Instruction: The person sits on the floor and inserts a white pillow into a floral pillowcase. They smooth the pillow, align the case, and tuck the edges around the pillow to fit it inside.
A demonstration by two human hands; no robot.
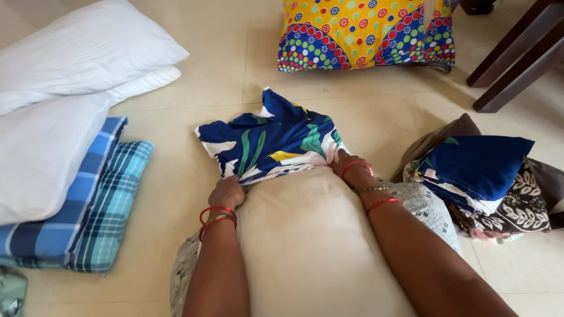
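This is a room in a home, shown by the pale tiled floor (194,194) strewn with bedding: white pillows (70,53), checked blue pillows (100,205), a bright dotted yellow cushion (364,29), folded patterned covers (493,176), and dark wooden furniture legs (517,53).

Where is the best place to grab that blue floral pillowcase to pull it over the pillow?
Probably at the open hem, one side each, coming from the pillow's flanks: the left hand and right hand grip the pillowcase there, where it bunches on the beige pillow.
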